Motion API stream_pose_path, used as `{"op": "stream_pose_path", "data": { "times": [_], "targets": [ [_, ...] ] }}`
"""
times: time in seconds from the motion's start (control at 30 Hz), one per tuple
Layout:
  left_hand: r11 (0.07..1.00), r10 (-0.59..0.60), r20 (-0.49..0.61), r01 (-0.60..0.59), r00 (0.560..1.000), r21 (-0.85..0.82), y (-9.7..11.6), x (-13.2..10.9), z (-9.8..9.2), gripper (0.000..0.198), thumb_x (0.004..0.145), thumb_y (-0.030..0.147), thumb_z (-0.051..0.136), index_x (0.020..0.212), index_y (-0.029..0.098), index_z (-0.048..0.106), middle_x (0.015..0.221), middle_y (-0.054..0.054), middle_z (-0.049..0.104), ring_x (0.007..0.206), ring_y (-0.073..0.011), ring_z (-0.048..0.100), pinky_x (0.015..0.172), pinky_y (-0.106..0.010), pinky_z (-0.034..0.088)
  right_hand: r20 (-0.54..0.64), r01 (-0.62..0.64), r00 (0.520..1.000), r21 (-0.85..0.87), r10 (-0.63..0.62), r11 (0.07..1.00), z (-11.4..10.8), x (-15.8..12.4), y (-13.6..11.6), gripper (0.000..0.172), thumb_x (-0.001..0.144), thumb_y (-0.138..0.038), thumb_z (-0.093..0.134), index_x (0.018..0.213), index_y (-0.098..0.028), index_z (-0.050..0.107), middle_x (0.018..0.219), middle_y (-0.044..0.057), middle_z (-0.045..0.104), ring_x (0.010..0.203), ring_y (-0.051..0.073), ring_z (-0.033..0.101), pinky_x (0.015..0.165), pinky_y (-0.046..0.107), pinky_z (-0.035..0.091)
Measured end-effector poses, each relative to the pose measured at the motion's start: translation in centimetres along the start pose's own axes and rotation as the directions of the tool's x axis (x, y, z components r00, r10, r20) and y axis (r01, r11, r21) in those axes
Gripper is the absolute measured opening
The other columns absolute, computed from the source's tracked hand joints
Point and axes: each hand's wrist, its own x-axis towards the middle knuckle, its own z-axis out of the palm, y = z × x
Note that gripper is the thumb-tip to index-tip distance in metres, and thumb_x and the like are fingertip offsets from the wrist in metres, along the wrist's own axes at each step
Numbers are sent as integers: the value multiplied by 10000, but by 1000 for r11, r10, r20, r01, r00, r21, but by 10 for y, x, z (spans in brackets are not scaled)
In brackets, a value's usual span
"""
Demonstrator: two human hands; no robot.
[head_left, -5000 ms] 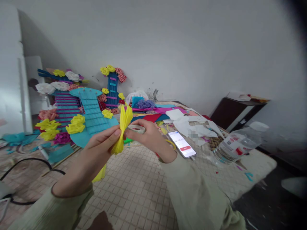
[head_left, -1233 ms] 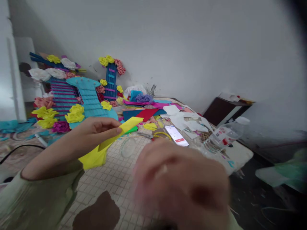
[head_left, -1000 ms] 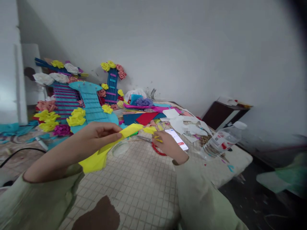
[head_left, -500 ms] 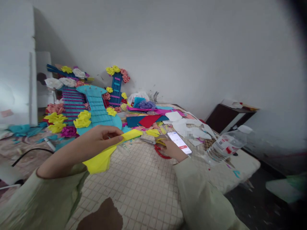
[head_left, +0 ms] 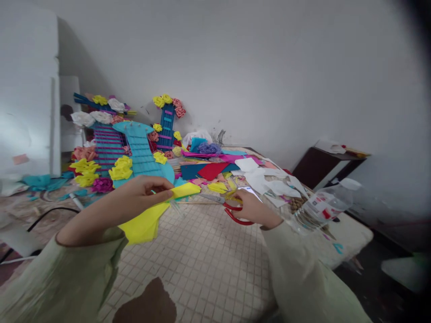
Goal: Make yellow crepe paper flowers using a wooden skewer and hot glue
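My left hand (head_left: 148,194) pinches a folded strip of yellow crepe paper (head_left: 186,190) between thumb and fingers. The wider part of that paper hangs below the hand over the table. Red-handled scissors (head_left: 232,208) are gripped in my right hand (head_left: 251,207), with their blades pointing left, close to the strip's end. Part of the handle is hidden by my fingers. Behind my right hand lies a phone (head_left: 249,190), mostly covered. Loose yellow paper pieces (head_left: 217,186) rest just beyond the scissor tips.
Turquoise harp-like crafts (head_left: 141,150) with paper flowers stand at the back left. Coloured sheets (head_left: 213,170) and white paper scraps (head_left: 269,179) cover the far side. A clear plastic bottle (head_left: 323,208) leans at the right. The tabletop (head_left: 202,260) has a grid pattern and a brown patch (head_left: 148,303).
My right hand has moved slightly right, lifting the scissors with the blades toward the yellow strip, and now covers most of the phone. My left hand keeps its pinch. The view has shifted slightly.
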Motion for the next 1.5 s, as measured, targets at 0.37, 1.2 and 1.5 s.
{"op": "stream_pose_path", "data": {
  "times": [0.37,1.2,1.5],
  "targets": [
    [991,-33,62,25,998,131,9,0,0,305,800,447,449,792,195,619,682,37,576,624,-107,482,525,-196,341,8,227,973,111,-229,968,-45,-12,-20,538,561,-392,742,985,-166,501,1001,74,519,920,229,504,775,345,425],
    [985,-8,151,-18,989,170,6,6,15,322,788,489,431,778,222,611,726,21,647,669,-144,575,575,-218,402,48,425,900,120,-432,897,-56,7,-50,440,555,-423,753,896,-186,609,975,42,605,925,226,530,844,347,377],
    [979,-5,173,-30,985,202,4,10,19,307,790,456,431,740,215,614,694,19,637,642,-144,552,558,-225,373,47,411,908,95,-416,907,-55,8,-53,407,555,-380,757,886,-175,638,960,51,619,885,226,550,811,344,395]
  ]
}}
